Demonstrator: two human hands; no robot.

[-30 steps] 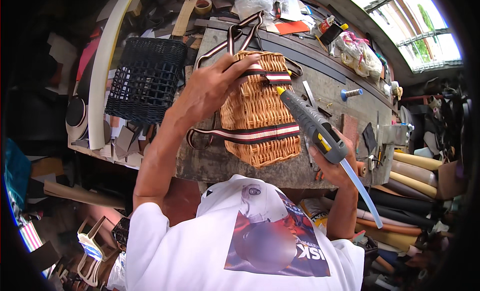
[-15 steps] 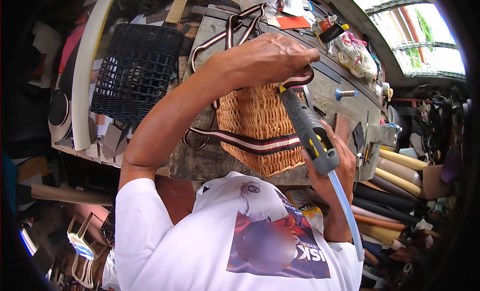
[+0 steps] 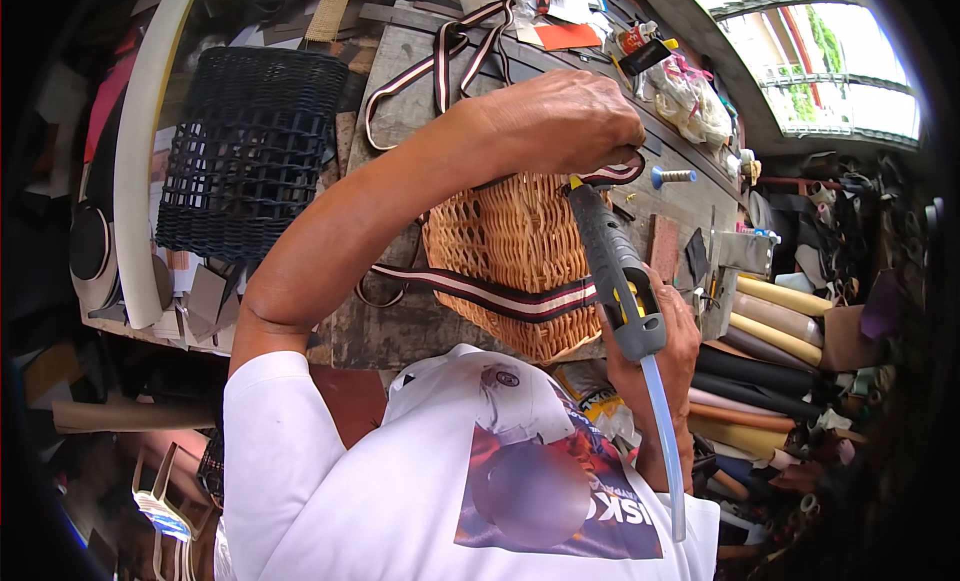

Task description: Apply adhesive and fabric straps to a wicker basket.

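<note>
A tan wicker basket (image 3: 500,246) rests on the worktable in front of me. A dark striped strap (image 3: 490,289) with pale and red lines runs across the basket's near side. My left hand (image 3: 590,121) reaches over the basket's far side, closed on a looped stretch of that strap. My right hand (image 3: 672,331) grips a dark grey glue gun (image 3: 612,256) with a yellow tip. The gun's nozzle points at the basket's far right edge, close beneath the strap. A long translucent glue stick (image 3: 662,441) sticks out of the gun's back end.
A dark woven basket (image 3: 255,151) stands at left, beside a long pale roll (image 3: 150,161). More strap lies looped at the far side. A blue-ended spool (image 3: 672,176) and a plastic bag (image 3: 690,96) sit at right. Rolled materials (image 3: 770,331) are stacked beyond the table's right side.
The view has shifted slightly, so the table and baskets appear farther left. The glue gun has turned a little more upright; both hands keep their hold.
</note>
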